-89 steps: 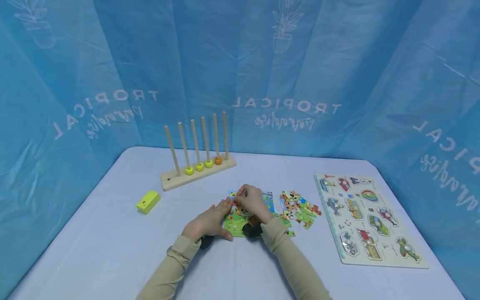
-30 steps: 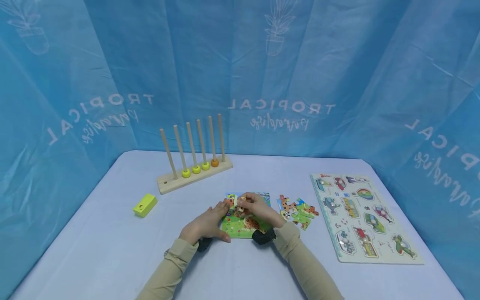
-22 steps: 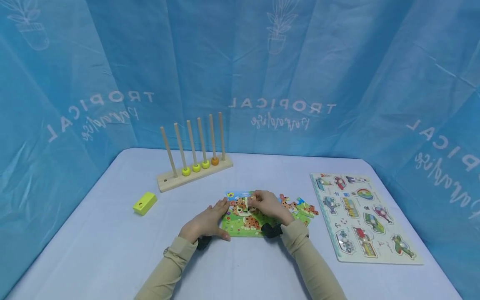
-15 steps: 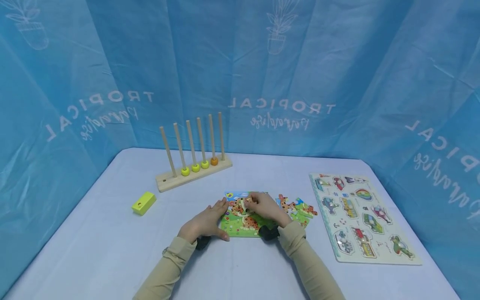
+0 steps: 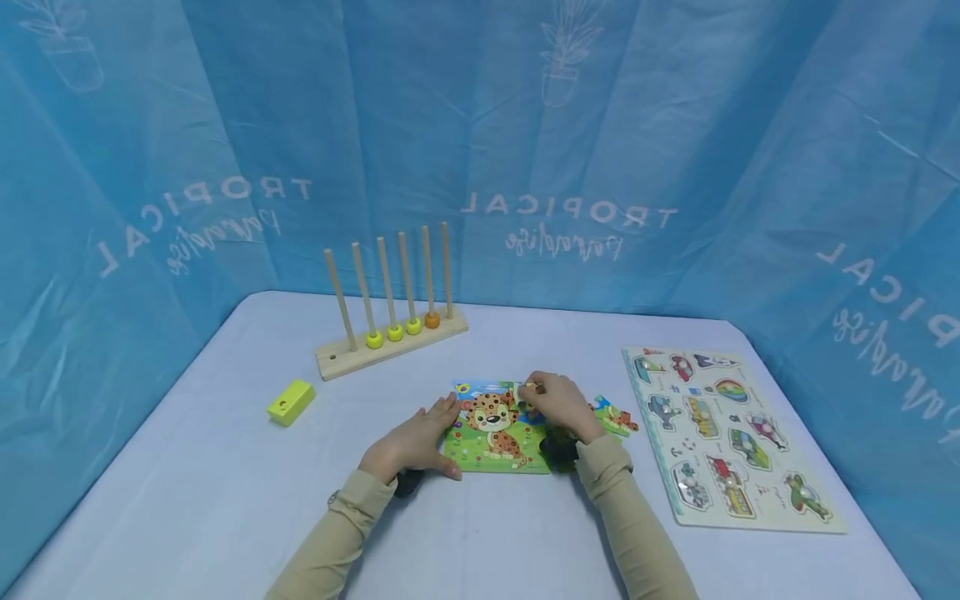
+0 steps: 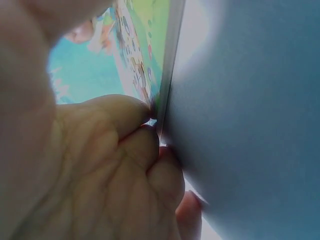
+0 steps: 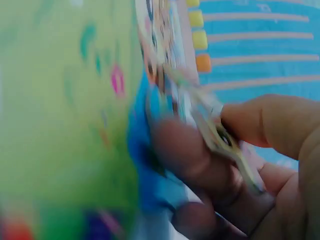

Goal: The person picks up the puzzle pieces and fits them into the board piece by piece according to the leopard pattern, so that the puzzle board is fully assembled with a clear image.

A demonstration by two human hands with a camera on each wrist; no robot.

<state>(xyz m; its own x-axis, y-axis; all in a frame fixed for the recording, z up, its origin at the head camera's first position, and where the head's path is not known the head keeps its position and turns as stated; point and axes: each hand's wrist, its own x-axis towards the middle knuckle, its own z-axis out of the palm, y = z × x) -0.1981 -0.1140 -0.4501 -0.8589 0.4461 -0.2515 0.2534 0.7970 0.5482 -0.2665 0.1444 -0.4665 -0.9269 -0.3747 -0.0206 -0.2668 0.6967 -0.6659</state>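
Observation:
A jigsaw puzzle board [image 5: 472, 454] with a spotted leopard cub on green grass lies in front of the person. My left hand [image 5: 416, 442] rests along its left side, fingers stretched out. In the left wrist view, the fingertips [image 6: 135, 110] touch the board's edge. Over the board's upper right part, my right hand [image 5: 562, 404] pinches a puzzle piece [image 7: 225, 140] between thumb and fingers. The right wrist view shows this piece tilted, held off the board. Loose puzzle pieces [image 5: 615, 417] lie just right of the board, partly hidden behind the right hand.
A wooden peg stand [image 5: 390, 346] with yellow and orange beads stands at the back left. A yellow block [image 5: 291, 402] lies left of the board. On the right lies a large vehicle peg puzzle [image 5: 738, 446]. Blue curtains [image 5: 480, 150] hang behind the white table [image 5: 187, 475].
My right hand has moved from the cub's head to the board's upper right with the piece, uncovering the cub and covering some loose pieces. The left hand stays by the board's left edge.

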